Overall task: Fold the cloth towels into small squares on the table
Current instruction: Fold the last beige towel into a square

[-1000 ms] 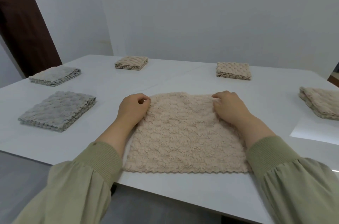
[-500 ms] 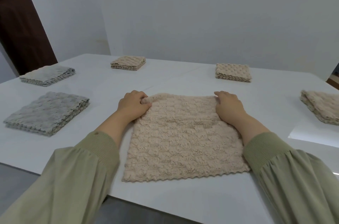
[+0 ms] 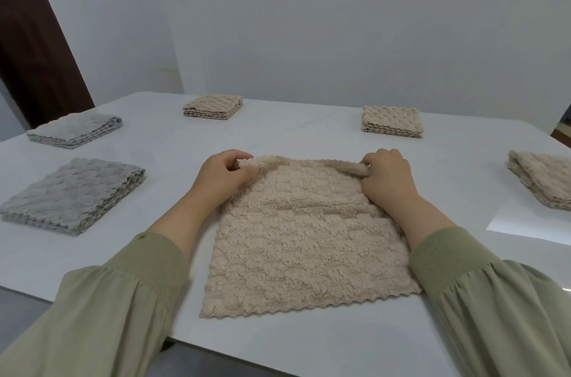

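White tabletop (image 3: 278, 135) fills the view beneath a plain pale wall (image 3: 340, 21), with a dark brown door (image 3: 31, 36) at ten o'clock. At the centre, close to the person's edge, a beige fleecy towel (image 3: 302, 237) lies spread flat, its scalloped hem toward six o'clock. The left hand (image 3: 222, 174) pinches the towel's far left corner between thumb and curled fingers. The right hand (image 3: 387, 180) grips the far right corner the same way, the edge rolled over and seemingly lifted off the table. Olive green sleeves (image 3: 129, 299) cover both arms. Folded grey piles (image 3: 72, 194) sit at nine and ten o'clock. Folded beige piles (image 3: 392, 121) sit at eleven, one and three o'clock.
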{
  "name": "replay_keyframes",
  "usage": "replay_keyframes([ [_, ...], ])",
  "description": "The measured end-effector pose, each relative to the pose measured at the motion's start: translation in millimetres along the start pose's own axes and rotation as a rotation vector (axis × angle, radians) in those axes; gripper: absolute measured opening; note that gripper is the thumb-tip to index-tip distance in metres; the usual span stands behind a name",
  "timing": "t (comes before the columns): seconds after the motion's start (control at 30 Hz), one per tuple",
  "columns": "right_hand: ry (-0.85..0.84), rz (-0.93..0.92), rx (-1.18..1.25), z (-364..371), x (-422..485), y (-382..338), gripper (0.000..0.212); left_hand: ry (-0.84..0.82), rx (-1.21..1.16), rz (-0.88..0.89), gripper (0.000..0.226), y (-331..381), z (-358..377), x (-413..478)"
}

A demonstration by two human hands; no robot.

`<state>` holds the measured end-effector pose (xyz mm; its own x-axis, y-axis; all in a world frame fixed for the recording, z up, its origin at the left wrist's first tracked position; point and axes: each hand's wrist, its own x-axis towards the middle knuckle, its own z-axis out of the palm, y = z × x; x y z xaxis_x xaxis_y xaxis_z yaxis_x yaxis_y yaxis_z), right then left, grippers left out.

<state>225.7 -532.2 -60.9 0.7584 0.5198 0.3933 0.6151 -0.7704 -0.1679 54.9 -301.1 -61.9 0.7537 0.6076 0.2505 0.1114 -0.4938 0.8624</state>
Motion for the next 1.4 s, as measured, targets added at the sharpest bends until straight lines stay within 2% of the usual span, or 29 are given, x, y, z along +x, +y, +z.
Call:
replay_keyframes([
  [0.07, 0.100, 0.033, 0.011, -1.0, -1.0, 4.3, 0.017, 0.094, 0.072, 0.026, 0.020, 0.3, 1.4, -0.4],
  [0.13, 0.177, 0.074, 0.066, -2.8, -2.2, 8.1, 0.010, 0.140, 0.134, 0.028, 0.031, -0.6, 0.3, -1.3],
  [0.2, 0.234, 0.108, 0.144, -5.3, -3.8, 7.5, 0.016, 0.173, 0.203, 0.025, 0.032, -1.3, -1.8, -1.3],
  [0.27, 0.263, 0.148, 0.241, -8.2, -5.7, 3.4, 0.022, 0.223, 0.290, 0.036, 0.009, -0.5, -3.1, -1.5],
  [0.3, 0.271, 0.163, 0.290, -9.6, -6.6, 1.1, 0.026, 0.253, 0.295, 0.028, 0.008, 0.7, -3.2, -1.7],
  [0.4, 0.298, 0.205, 0.494, -13.7, -6.0, -1.5, 0.034, 0.329, 0.198, -0.022, 0.031, 2.5, -4.2, -1.6],
  [0.47, 0.248, 0.259, 0.738, -15.0, -5.0, -1.1, 0.030, 0.331, 0.107, -0.055, 0.027, 2.6, -5.1, -0.6],
  [0.53, 0.113, 0.330, 1.003, -14.4, -7.0, -3.0, 0.021, 0.307, -0.013, -0.104, 0.019, 4.3, -4.3, -2.4],
  [0.57, 0.077, 0.339, 1.054, -12.5, -7.6, -3.1, 0.019, 0.296, -0.070, -0.113, 0.016, 6.3, -3.6, -4.0],
  [0.63, 0.131, 0.291, 1.003, -9.6, -6.4, -2.8, 0.022, 0.294, -0.147, -0.083, 0.019, 11.1, -1.9, -7.0],
  [0.73, 0.379, 0.156, 0.967, -26.5, -9.5, -12.8, 0.034, 0.261, -0.258, 0.064, 0.020, 18.1, -0.9, -10.1],
  [0.8, 0.484, 0.081, 0.984, -33.7, -14.0, -20.3, 0.035, 0.218, -0.260, 0.130, 0.024, 19.8, 0.6, -11.6],
  [0.9, 0.333, 0.171, 0.927, -30.7, -17.6, -23.0, 0.024, 0.243, -0.303, 0.025, 0.016, 18.2, 1.2, -12.3],
  [0.97, 0.233, 0.253, 0.942, -28.0, -17.5, -18.8, 0.026, 0.264, -0.380, -0.099, 0.010, 15.4, -1.3, -12.9],
  [1.1, 0.223, 0.317, 0.873, -34.3, -19.7, -13.9, 0.018, 0.219, -0.582, -0.273, 0.007, 12.7, -4.3, -15.7],
  [1.2, 0.156, 0.284, 0.581, -34.0, -28.0, -12.0, 0.022, 0.181, -0.690, -0.346, 0.014, 15.6, -3.3, -17.2],
  [1.3, -0.040, 0.239, 0.234, -37.4, -36.0, -10.6, 0.027, 0.126, -0.773, -0.347, 0.022, 19.3, -3.3, -20.3],
  [1.4, -0.241, 0.188, 0.144, -40.1, -35.1, -13.5, 0.034, 0.054, -0.914, -0.273, 0.024, 21.8, -6.1, -20.6],
])
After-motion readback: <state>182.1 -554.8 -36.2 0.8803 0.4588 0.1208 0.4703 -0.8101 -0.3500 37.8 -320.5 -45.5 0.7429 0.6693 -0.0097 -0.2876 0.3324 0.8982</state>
